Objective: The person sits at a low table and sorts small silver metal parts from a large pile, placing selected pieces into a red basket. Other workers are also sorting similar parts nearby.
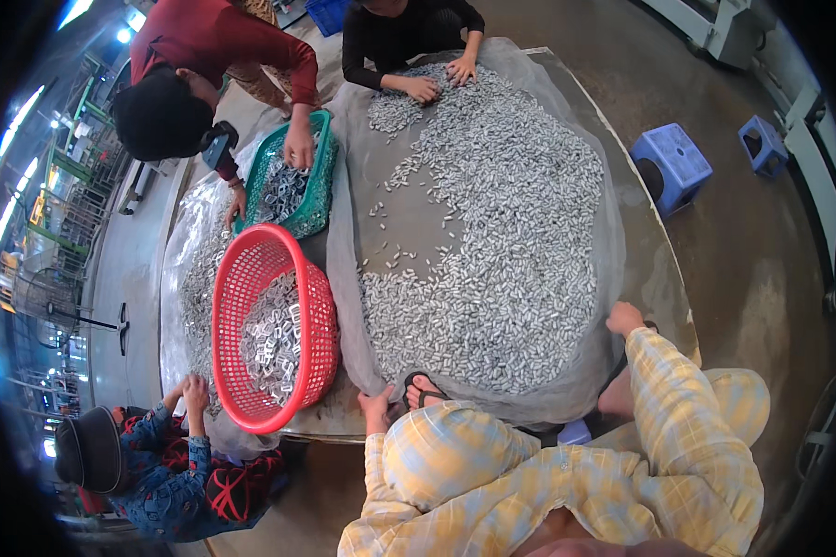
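A grey mesh sheet [342,223] lies on the low table with a broad spread of small silvery metal pieces [520,232] on it. My left hand [377,408] is at the sheet's near left corner, its fingers closed on the gathered mesh. At the near right edge my right hand [625,318] is closed like a fist on the mesh border. The pieces lie thickest along the right and near side. My sandalled foot [424,392] rests by the near edge, next to my left hand.
Left of the sheet stand a red basket [320,325] and a green basket [320,176], both holding metal parts. Co-workers sit or bend at the far side [404,37], far left [223,46] and near left [158,473]. Blue plastic stools [673,167] stand on the right floor.
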Demonstrator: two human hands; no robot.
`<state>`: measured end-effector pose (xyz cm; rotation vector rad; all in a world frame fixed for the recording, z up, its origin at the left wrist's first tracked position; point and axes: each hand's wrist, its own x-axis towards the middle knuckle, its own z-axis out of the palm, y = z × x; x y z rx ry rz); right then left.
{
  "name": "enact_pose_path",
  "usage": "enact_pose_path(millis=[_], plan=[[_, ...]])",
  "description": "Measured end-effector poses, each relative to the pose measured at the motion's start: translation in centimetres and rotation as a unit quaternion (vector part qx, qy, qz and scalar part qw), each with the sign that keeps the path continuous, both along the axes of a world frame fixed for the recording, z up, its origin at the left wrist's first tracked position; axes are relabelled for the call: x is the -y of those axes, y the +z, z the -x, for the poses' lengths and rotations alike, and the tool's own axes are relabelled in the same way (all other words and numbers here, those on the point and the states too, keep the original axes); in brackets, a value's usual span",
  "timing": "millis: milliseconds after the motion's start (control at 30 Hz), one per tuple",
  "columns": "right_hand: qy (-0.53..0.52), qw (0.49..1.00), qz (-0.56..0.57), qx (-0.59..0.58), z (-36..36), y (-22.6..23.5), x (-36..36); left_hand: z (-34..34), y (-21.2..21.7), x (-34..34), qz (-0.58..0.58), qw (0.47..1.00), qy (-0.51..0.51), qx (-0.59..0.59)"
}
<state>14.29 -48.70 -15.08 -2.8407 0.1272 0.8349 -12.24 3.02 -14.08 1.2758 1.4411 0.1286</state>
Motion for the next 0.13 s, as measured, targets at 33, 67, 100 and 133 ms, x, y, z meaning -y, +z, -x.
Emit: enact_pose_path(millis=[33,67,100,133], plan=[[0.001,0.999,-0.034,-0.003,0.1,-1.3,-0.5,0.7,-0.6,-0.6,0.001,0.999,-0.032,0.016],[-0.023,0.995,-0.082,0.056,1.0,-3.9,0.5,1.2,-1.5,-1.3,0.023,0.998,-0.059,0.030],[-0.122,0.982,-0.111,0.090,1.5,-6.0,1.0,1.7,-2.7,-2.1,0.044,0.994,-0.085,0.044],[-0.229,0.959,-0.116,0.121,2.4,-7.1,3.6,5.1,-3.1,-1.6,0.060,0.993,-0.095,0.041]])
